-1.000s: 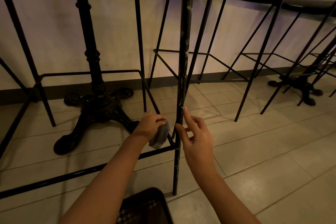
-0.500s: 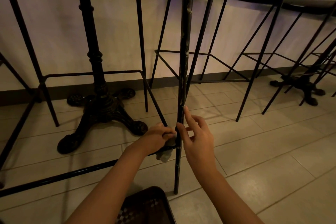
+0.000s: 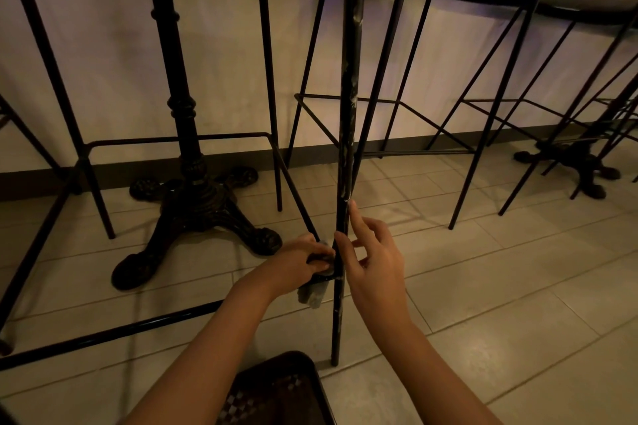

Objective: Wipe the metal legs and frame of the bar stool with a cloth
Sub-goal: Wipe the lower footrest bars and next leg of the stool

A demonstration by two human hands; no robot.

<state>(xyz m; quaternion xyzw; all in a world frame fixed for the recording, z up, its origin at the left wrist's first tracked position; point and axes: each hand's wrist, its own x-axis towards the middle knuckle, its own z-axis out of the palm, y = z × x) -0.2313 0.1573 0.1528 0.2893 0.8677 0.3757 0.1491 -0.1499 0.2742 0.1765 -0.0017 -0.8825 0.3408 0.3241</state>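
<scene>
A person crouches low by a bar stool [image 3: 348, 86] and looks at its thin black leg [image 3: 345, 162], which stands straight up on the tiled floor [image 3: 483, 286]. The leg has pale scuffs along it. The left hand [image 3: 303, 260] is closed tight on a grey cloth [image 3: 312, 293], so its grip is clamped on the cloth. It presses the cloth at the corner where the low foot bar [image 3: 103, 338] meets the leg. A bit of cloth hangs down under the hand, just beside the leg. The right hand [image 3: 374, 266] is on the other side of the leg. Its thumb and first finger touch the leg, and the other fingers are spread and loose, so its grip is apart and not clamped on anything. A dark table base [image 3: 193, 203] with curly feet stands to the left, on the floor behind the foot bar. More stools [image 3: 483, 107] stand to the right near the pale wall [image 3: 103, 62]. A dark woven thing [image 3: 276, 393] sits at the bottom edge, and it is too dim to tell what it is.
</scene>
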